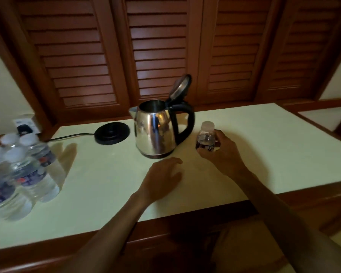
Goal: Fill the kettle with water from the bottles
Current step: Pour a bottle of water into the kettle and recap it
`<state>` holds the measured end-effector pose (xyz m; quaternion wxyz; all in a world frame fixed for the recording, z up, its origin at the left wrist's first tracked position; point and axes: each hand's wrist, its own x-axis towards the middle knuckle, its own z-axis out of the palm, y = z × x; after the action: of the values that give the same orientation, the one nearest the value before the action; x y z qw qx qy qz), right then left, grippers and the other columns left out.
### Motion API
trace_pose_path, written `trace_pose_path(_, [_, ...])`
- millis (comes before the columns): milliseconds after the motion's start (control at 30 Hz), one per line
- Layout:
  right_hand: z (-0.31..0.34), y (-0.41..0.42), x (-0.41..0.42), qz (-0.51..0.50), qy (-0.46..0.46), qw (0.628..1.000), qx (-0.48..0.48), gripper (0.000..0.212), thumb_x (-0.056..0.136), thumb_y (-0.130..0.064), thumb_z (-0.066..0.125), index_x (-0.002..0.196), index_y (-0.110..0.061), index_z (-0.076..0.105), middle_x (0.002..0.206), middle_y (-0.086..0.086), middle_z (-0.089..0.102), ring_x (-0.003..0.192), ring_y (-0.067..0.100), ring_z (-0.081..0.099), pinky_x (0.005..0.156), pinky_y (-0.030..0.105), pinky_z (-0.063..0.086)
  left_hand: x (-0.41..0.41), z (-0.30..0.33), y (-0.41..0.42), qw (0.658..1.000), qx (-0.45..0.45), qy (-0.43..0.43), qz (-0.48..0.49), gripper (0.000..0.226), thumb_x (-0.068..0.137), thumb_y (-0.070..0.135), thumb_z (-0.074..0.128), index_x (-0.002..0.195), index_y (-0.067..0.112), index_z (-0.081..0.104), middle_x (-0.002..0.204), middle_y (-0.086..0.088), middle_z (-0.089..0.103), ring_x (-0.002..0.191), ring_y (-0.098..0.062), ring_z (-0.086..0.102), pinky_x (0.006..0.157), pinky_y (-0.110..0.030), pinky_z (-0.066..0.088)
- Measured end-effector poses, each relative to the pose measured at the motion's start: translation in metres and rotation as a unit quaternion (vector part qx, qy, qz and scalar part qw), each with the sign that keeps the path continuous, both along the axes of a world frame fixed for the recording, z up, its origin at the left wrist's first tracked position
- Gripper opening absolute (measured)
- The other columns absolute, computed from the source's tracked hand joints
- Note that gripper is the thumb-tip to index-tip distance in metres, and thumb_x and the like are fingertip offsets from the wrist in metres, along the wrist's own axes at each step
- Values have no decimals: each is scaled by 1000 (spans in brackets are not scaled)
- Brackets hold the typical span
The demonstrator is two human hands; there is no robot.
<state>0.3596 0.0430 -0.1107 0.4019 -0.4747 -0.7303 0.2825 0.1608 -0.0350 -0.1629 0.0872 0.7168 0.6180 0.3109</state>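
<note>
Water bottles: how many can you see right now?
5. One is held by the right hand, a small bottle right of the kettle; four capped bottles cluster at the counter's left edge. More may sit out of frame.

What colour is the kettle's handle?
Black. The handle curves off the shiny steel kettle, clearest in the head view.

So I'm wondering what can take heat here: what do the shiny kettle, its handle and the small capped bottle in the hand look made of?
The silver kettle body looks like polished stainless steel: it mirrors the room. Its black handle seems to be glossy moulded plastic. The small clear bottle that the right hand grips looks like thin transparent plastic with a pale plastic cap.
</note>
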Motion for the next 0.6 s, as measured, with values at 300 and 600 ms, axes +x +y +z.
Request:
trace_pose_path(300, [-10,92,142,-107,-24,994,-5,64,78,-26,79,131,-12,46,125,6,61,100,18,57,82,24,44,116,-2,145,990,-44,113,-67,49,86,44,43,126,24,62,126,7,66,116,-15,61,99,-25,41])
trace_pose_path(600, [-19,231,268,-109,-24,993,-43,63,77,-28,80,130,-11,51,121,4,64,102,19,61,82,27,48,213,4,290,998,-63,0,-14,34,84,38,74,116,31,67,123,8,69,115,-14,64,102,-33,49])
